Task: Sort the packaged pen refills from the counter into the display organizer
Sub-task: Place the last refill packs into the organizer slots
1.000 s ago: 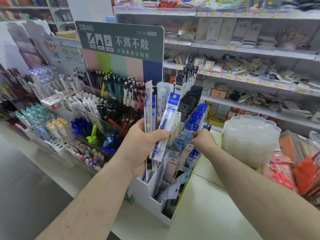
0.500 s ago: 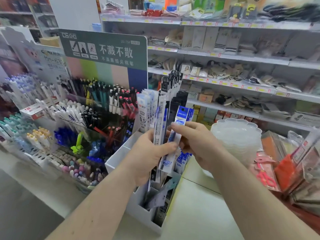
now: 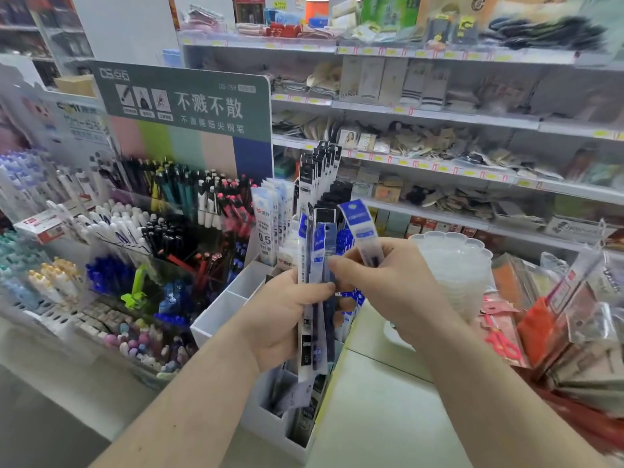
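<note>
Stationery shop, stocked shelves (image 3: pixel 439 113) behind pale counter (image 3: pixel 378 417). White display organizer (image 3: pixel 219 312) at counter's edge, refill packs upright inside. Left hand (image 3: pixel 287 319) gripping bundle of packaged pen refills (image 3: pixel 315 298) above organizer. Right hand (image 3: pixel 388 285) pinching one blue-topped refill pack (image 3: pixel 363 231), tilted, just beside bundle.

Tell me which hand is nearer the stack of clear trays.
Right. The right hand pinches a blue refill pack just left of the clear trays; the left hand grips a bundle of packs farther left, over the organizer.
</note>
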The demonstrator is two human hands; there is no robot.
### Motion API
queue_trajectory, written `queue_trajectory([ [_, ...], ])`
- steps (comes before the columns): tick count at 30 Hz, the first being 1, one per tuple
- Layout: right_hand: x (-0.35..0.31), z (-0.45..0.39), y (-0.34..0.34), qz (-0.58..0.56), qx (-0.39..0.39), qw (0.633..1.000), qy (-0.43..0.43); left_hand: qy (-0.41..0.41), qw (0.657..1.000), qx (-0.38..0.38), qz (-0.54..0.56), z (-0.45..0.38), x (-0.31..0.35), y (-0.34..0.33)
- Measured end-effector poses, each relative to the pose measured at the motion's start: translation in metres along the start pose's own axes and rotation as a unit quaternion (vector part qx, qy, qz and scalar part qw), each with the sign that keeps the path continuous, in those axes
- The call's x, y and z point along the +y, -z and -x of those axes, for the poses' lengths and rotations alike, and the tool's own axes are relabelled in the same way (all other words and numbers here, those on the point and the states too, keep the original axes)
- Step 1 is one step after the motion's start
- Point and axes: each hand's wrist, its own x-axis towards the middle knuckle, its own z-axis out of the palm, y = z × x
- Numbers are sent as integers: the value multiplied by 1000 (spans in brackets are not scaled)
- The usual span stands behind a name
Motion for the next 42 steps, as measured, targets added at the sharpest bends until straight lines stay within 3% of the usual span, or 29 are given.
queue_trajectory([
  [6,2,-2,-4,34,-30,999,-26,-38,996,-18,-77,1,-4,-2],
  [13,5,0,14,-106,-19,992,-62,18,999,27,9,5,3,5],
  [17,11,0,16,-169,-1,980,-107,20,996,82,-28,2,-1,5],
  [24,14,4,8,-158,39,978,-128,-18,995,67,-77,5,-5,-6],
  [28,7,8,7,-248,110,946,-178,-35,991,109,-75,4,-8,-3],
  [32,7,13,2,-316,166,920,-162,-54,987,123,-87,3,-13,-3],
  [37,6,15,-18,-365,138,906,-162,-75,984,127,-99,-1,-20,-10],
  [42,7,10,-29,-372,170,897,-170,-75,983,101,-133,-2,-25,-12],
])
